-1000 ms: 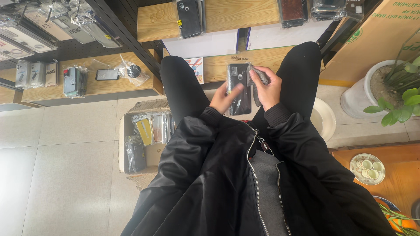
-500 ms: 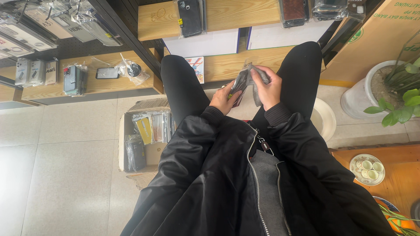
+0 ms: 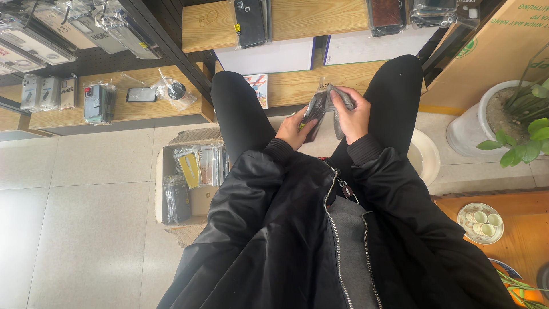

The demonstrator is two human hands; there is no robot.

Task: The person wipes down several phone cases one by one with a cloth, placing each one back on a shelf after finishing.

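Both hands are seen from the head camera, raised between the knees of a seated person dressed in black. A dark phone case in a clear plastic sleeve (image 3: 321, 107) is gripped by both: the left hand (image 3: 295, 129) is closed on its lower left edge with the thumb laid on the front, and the right hand (image 3: 353, 114) is curled over its upper right end, fingers wrapped around the wrapper. The case is held tilted, above the floor and just in front of the lower wooden shelf (image 3: 297, 86).

An open cardboard box (image 3: 197, 197) is set on the tiled floor (image 3: 86, 217) beside the left leg, and more packaged cases are stacked upright in it, one yellow among dark ones. Further packaged cases are laid out on the low shelf at the left (image 3: 114, 109) and hung on the pegboard (image 3: 51, 34) in the upper left corner. Two white boxes (image 3: 274, 57) are pushed under the upper shelf. A white pot with a green plant (image 3: 503, 123) is stood on the floor at the right edge, and a small plate of cups (image 3: 480, 223) is placed on a wooden surface at the lower right.
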